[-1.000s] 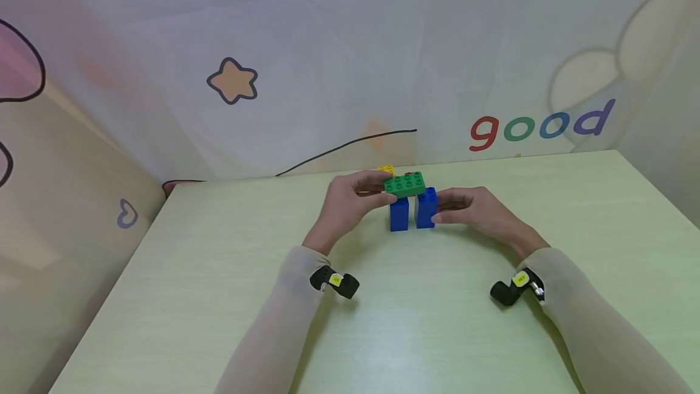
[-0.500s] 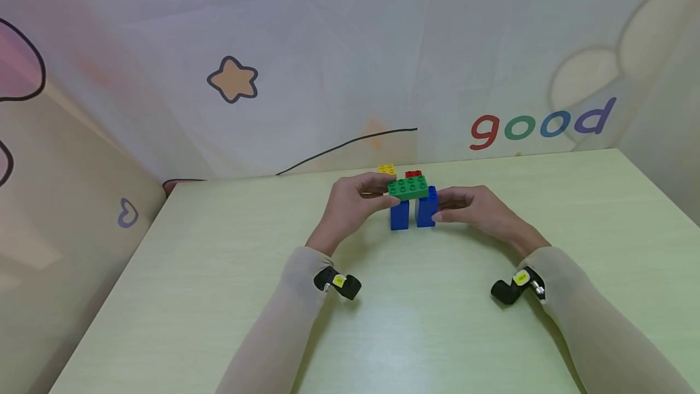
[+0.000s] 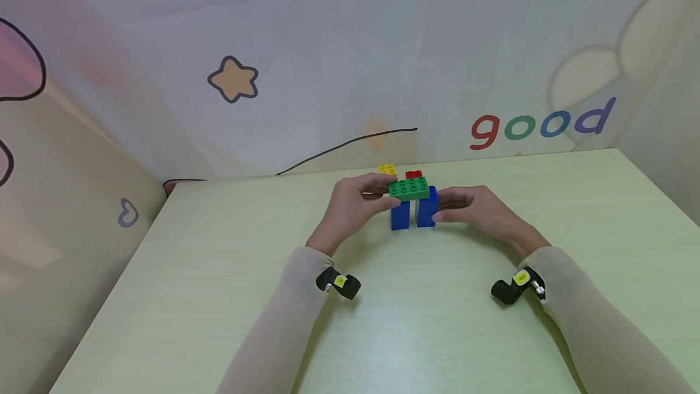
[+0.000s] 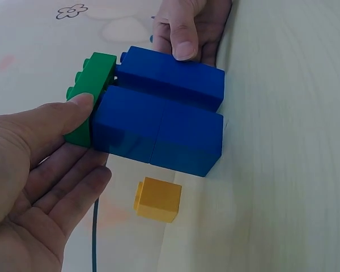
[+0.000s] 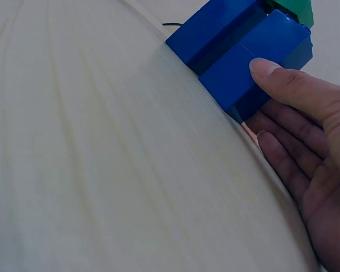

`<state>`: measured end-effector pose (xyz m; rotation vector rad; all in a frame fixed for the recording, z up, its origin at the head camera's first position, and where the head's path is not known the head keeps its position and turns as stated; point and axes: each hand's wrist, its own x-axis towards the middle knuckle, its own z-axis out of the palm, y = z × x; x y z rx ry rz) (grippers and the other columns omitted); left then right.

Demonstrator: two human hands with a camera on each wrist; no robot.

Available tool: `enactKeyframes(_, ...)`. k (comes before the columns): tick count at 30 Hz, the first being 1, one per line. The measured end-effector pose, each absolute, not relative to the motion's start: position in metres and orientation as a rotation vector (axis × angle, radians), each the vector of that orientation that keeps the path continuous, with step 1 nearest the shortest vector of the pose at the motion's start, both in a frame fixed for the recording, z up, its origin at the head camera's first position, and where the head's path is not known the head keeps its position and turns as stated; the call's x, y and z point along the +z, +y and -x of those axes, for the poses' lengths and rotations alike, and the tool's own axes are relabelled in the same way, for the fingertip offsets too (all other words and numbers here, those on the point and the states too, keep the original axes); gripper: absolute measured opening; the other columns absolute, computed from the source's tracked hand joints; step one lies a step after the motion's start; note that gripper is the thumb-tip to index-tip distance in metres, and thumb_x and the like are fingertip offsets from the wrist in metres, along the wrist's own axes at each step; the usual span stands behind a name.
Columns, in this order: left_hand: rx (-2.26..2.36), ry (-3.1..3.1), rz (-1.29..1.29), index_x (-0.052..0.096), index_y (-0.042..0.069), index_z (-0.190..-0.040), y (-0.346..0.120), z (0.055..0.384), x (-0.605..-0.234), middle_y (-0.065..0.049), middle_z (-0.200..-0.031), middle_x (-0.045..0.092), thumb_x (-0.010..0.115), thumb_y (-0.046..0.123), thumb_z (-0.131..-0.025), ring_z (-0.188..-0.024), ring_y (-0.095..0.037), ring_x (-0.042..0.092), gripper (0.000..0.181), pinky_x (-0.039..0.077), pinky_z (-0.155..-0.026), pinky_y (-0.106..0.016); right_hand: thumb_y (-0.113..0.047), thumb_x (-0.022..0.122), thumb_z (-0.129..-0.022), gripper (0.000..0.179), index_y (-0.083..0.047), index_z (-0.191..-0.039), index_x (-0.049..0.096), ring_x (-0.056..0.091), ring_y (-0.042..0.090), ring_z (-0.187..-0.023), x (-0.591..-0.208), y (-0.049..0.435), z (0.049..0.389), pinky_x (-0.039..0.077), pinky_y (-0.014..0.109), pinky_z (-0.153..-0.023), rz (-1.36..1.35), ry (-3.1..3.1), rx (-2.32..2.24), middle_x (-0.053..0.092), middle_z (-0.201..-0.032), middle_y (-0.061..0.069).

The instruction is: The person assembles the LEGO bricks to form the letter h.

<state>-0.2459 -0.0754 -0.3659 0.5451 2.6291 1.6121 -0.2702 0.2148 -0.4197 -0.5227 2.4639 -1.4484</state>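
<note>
Near the back of the table, two blue block towers stand upright side by side with a narrow gap between them. My left hand pinches a green toy building block between thumb and fingers, lying level across their tops. The green block sits over the left blue tower and reaches onto the right blue tower, whose studs show at its right end. Thumb and fingers of my right hand grip that right tower by its side. In the left wrist view, a seam divides the near tower into two blocks.
Behind the towers are a yellow block and a red block, close to the wall sheet. The pale table stretches toward me and to both sides.
My left hand has shifted the green block slightly right and toward me over the towers, and more of the red block shows behind it. My right hand has kept its grip in place.
</note>
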Motion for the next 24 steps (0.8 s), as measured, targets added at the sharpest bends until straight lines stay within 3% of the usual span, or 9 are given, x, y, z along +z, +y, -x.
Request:
enactKeyframes(15,1.601,2.642,-0.601,0.073,0.008,-0.134,-0.0761,0.2471,-0.3703,-0.011,-0.122,0.076,0.084,0.012,-0.094,-0.119,-0.032,0.071,0.042,0.058,-0.095,-0.027,-0.032,0.081,-0.097,0.057,-0.005,-0.144,0.065,0.066,0.030,-0.124,-0.4212,0.2150,0.2709,0.052,0.048,-0.109,0.524,2.459,-1.452,0.072,-0.133,0.012)
enactKeyframes(24,1.598,2.652,-0.619,0.074,0.009,-0.135,-0.0771,0.2475,-0.3732,-0.010,-0.122,0.076,0.085,0.013,-0.093,-0.118,-0.029,0.071,0.043,0.058,-0.096,-0.027,-0.031,0.082,-0.097,0.057,-0.004,-0.144,0.065,0.067,0.030,-0.123,-0.4206,0.2142,0.2704,0.051,0.050,-0.109,0.521,2.471,-1.445,0.072,-0.132,0.012)
